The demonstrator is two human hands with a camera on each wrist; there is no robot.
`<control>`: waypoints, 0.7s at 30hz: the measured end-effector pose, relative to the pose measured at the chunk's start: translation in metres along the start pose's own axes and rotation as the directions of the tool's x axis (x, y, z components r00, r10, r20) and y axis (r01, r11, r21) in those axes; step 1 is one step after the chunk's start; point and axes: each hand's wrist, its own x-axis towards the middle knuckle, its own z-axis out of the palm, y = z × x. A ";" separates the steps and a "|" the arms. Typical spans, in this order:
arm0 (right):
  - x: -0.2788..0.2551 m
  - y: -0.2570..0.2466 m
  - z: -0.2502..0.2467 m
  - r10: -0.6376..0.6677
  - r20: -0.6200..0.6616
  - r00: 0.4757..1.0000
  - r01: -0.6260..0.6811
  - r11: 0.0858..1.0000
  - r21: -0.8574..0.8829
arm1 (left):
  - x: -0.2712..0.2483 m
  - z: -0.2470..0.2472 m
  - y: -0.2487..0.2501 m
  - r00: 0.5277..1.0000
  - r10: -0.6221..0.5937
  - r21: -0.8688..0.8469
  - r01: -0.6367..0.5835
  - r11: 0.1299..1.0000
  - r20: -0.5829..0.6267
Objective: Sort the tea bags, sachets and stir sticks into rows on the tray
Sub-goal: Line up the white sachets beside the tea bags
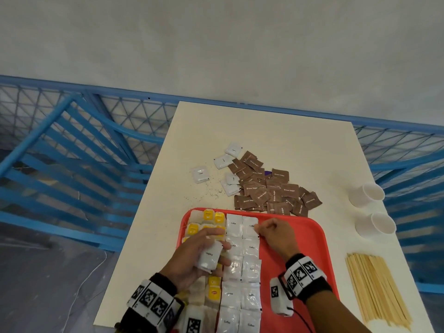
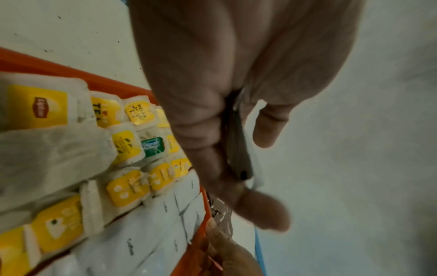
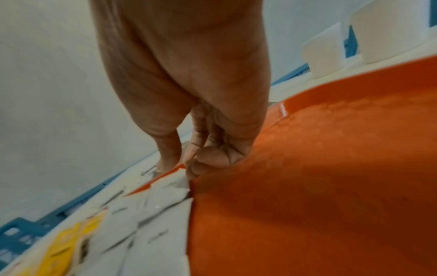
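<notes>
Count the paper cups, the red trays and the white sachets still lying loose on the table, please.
Paper cups: 2
Red tray: 1
Loose white sachets: 5, two of them overlapping
Total: 8

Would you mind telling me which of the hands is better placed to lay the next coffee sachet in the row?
Probably the right hand: it sits at the top sachet, while the left hand holds the spare sachets.

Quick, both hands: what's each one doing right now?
Left hand: holds a small stack of white coffee sachets.
Right hand: fingers curled, fingertips pinch the tray's top-row sachet.
</notes>
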 end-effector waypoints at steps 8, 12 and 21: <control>-0.084 -0.067 -0.020 -0.248 0.409 0.878 0.247 0.967 0.057 | -0.003 0.007 -0.001 0.988 0.043 0.152 -0.065 0.986 0.148; -0.095 -0.065 -0.023 -0.210 0.299 0.931 0.154 0.967 0.201 | -0.006 0.022 -0.003 0.992 0.108 0.323 -0.124 0.938 0.066; -0.114 -0.040 -0.040 -0.225 0.336 0.914 0.203 0.974 0.099 | -0.019 0.032 0.004 0.939 0.342 0.698 -0.221 0.681 -0.036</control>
